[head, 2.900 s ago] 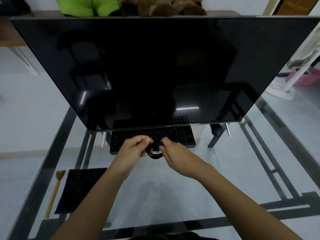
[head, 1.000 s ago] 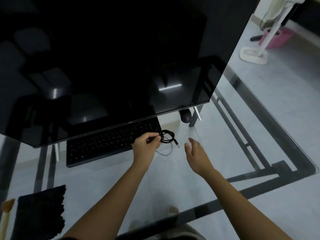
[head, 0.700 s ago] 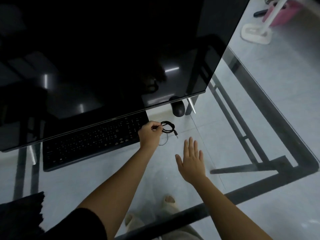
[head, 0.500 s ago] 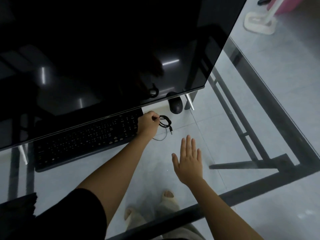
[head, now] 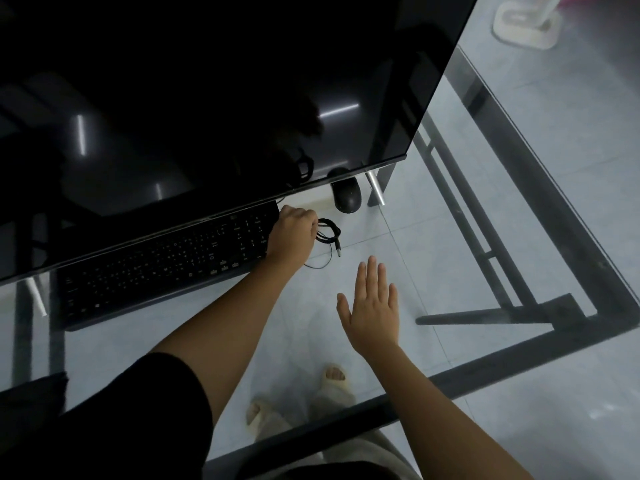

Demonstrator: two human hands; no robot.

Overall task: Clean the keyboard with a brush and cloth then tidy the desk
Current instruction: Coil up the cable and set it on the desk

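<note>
A black keyboard (head: 166,261) lies on the glass desk (head: 433,258), partly under the lower edge of a large dark monitor (head: 207,98). My left hand (head: 292,233) rests at the keyboard's right end, closed on a coiled black cable (head: 329,232) whose plug end points toward me. My right hand (head: 372,306) hovers flat over the glass in front of the cable, fingers spread, holding nothing. A corner of the black cloth (head: 31,396) shows at the lower left edge. No brush is in view.
A black mouse (head: 346,197) sits just right of the keyboard beside the monitor's silver foot (head: 375,188). The desk's dark metal frame (head: 540,216) runs along the right and near edges. My feet in pale slippers (head: 332,379) show through the glass.
Both hands held the coiled cable in front of the keyboard; my right hand let go and opened flat. My left hand carried the coil to the keyboard's right end. The view swung right.
</note>
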